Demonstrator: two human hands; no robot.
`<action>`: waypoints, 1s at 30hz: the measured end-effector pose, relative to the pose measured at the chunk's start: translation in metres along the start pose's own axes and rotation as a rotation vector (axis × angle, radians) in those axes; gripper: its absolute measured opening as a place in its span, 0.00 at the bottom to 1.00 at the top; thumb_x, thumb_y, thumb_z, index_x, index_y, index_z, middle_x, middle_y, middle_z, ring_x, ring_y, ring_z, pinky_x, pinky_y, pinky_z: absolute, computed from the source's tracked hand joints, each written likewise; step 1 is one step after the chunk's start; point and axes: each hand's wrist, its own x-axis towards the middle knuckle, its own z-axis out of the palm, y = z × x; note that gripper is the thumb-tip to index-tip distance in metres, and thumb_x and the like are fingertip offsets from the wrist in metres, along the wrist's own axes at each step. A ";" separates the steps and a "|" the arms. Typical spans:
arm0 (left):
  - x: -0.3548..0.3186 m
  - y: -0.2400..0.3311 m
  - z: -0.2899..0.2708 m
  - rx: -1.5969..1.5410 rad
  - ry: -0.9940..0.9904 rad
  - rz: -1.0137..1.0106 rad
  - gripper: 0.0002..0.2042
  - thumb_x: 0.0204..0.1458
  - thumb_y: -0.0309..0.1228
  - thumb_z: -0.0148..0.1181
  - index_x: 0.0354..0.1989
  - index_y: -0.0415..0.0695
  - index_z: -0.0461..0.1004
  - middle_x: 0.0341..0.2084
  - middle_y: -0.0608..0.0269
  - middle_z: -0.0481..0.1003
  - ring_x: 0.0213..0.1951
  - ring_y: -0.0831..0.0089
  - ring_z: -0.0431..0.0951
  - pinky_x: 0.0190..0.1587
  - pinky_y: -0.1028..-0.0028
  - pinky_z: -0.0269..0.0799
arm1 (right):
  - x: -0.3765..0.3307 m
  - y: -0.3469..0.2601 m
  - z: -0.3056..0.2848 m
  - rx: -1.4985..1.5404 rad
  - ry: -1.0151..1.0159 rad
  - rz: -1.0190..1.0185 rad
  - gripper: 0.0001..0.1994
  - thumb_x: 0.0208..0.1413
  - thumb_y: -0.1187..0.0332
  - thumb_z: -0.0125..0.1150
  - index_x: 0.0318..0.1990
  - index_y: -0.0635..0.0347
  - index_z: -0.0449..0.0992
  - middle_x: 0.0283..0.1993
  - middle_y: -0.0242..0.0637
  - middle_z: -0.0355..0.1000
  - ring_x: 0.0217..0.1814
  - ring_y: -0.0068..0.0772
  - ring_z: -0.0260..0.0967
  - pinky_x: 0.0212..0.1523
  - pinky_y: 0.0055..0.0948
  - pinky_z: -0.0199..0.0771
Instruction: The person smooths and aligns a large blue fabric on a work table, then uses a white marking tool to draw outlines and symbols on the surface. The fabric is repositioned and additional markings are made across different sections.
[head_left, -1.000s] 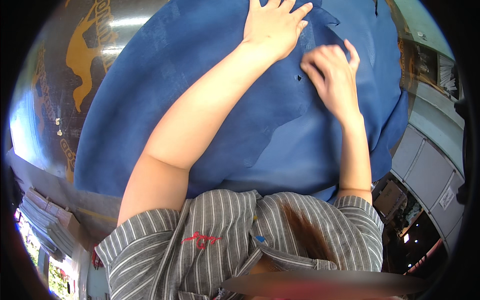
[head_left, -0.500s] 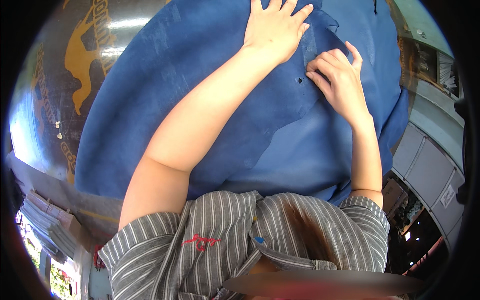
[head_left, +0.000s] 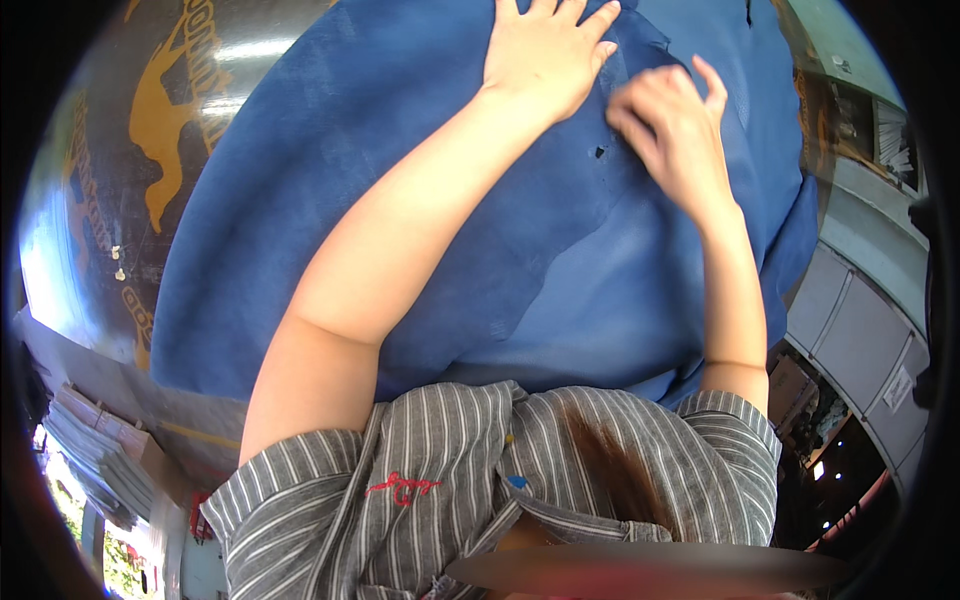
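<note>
A blue cloth (head_left: 480, 250) lies spread over a shiny table (head_left: 110, 200) with orange print and covers most of it. The left hand (head_left: 545, 55) lies flat on the far part of the cloth, fingers wide. The right hand (head_left: 672, 135) is just right of it, fingers bent on the cloth near a small dark hole (head_left: 600, 152); I cannot tell if it pinches the cloth

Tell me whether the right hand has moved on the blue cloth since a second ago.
Yes: the right hand slid up past the small dark hole.
</note>
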 end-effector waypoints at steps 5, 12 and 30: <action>-0.002 0.001 0.000 -0.022 0.006 0.026 0.25 0.65 0.46 0.47 0.68 0.51 0.67 0.71 0.54 0.60 0.74 0.54 0.52 0.72 0.36 0.36 | -0.003 -0.014 0.009 -0.008 0.000 0.133 0.03 0.55 0.65 0.67 0.35 0.49 0.79 0.36 0.21 0.72 0.48 0.25 0.69 0.72 0.51 0.44; -0.002 0.003 0.000 0.005 0.008 0.008 0.25 0.65 0.46 0.48 0.68 0.51 0.67 0.71 0.54 0.60 0.74 0.54 0.52 0.72 0.36 0.36 | -0.015 0.003 -0.002 -0.005 -0.011 0.009 0.03 0.54 0.65 0.68 0.34 0.49 0.79 0.35 0.22 0.72 0.49 0.26 0.70 0.72 0.54 0.44; -0.001 0.001 -0.001 -0.024 -0.018 0.003 0.26 0.64 0.47 0.49 0.68 0.52 0.67 0.71 0.55 0.60 0.74 0.55 0.52 0.72 0.37 0.35 | 0.000 0.031 0.029 -0.042 0.153 0.077 0.04 0.58 0.63 0.66 0.34 0.49 0.78 0.34 0.21 0.73 0.47 0.26 0.70 0.71 0.52 0.44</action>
